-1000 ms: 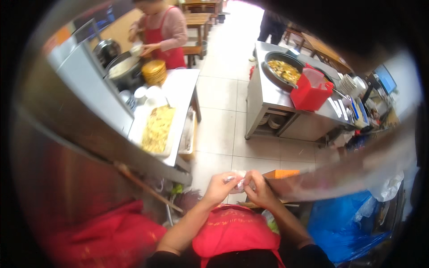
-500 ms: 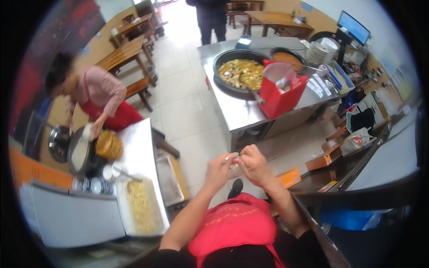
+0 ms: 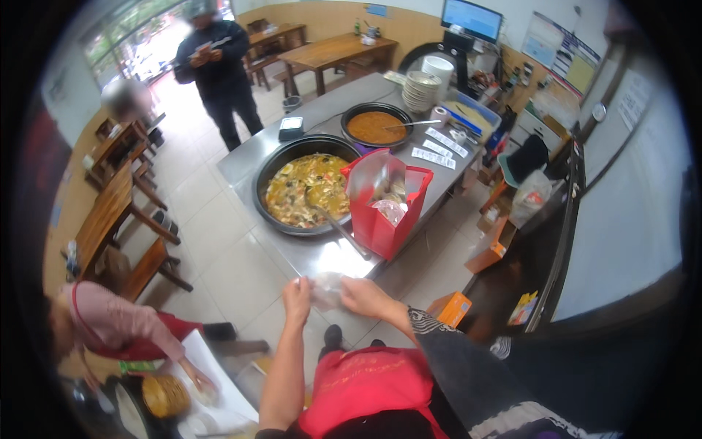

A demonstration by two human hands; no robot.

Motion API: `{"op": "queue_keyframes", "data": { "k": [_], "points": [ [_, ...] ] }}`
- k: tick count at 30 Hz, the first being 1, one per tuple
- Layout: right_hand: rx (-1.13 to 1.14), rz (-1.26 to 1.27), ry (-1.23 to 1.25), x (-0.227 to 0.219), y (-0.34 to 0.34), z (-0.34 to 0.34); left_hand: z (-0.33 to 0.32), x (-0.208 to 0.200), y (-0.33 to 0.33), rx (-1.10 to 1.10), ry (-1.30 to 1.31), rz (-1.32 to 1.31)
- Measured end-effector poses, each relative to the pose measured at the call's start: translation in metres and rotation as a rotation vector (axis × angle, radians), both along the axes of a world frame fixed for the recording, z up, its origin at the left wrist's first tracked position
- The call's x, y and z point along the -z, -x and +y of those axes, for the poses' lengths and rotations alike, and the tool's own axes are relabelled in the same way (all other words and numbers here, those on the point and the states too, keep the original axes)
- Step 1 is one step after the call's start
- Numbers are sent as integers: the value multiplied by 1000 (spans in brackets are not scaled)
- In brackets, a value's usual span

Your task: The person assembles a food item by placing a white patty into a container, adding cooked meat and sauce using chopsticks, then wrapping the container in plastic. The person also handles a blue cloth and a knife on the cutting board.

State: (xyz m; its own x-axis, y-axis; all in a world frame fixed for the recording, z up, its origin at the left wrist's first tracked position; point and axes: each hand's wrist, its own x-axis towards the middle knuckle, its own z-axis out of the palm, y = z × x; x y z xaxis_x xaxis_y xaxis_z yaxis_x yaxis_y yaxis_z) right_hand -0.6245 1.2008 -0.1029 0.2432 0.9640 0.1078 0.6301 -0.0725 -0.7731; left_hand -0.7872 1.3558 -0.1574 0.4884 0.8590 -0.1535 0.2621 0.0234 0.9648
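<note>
Between my hands, in front of the metal counter's near edge, is a small clear plastic bag [image 3: 327,290] with something pale inside that I cannot make out. My left hand [image 3: 296,301] is closed on the bag's left side. On its right side my right hand [image 3: 368,298] grips it, fingers bent around the plastic. Just beyond them a red carrier bag [image 3: 371,225] stands open on the counter, with clear-wrapped packages [image 3: 390,210] inside.
On the steel counter [image 3: 245,150] are a large black pot [image 3: 261,192] of stew with a ladle [image 3: 344,234], a pot of orange-brown soup [image 3: 376,128] and stacked bowls [image 3: 422,94]. A co-worker [image 3: 121,322] is at lower left; another person [image 3: 219,66] stands beyond the counter.
My view has turned right toward the counter. My hands have moved apart, with the plastic bag stretched between them. The co-worker's hand has moved onto the white table.
</note>
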Motion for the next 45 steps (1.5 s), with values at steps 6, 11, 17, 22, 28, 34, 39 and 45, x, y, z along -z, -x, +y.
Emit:
{"op": "queue_keyframes", "data": {
  "k": [6,11,17,22,28,34,39,45],
  "points": [
    [225,-400,46,36,13,32,41,33,-32,-3,722,-533],
    [306,393,147,66,10,55,60,49,-34,251,619,-421],
    [550,1202,-107,98,19,71,71,47,-40,446,499,-240],
    [576,734,-15,91,25,77,71,19,-47,698,68,43],
    [400,309,-122,79,26,79,78,-10,-59,701,-99,184],
    [532,732,3,105,19,83,80,-1,-53,755,-228,116],
    [697,709,30,118,16,90,72,4,-46,803,-536,-35],
    [466,679,70,110,15,86,75,13,-48,742,-789,122]
  ]
}}
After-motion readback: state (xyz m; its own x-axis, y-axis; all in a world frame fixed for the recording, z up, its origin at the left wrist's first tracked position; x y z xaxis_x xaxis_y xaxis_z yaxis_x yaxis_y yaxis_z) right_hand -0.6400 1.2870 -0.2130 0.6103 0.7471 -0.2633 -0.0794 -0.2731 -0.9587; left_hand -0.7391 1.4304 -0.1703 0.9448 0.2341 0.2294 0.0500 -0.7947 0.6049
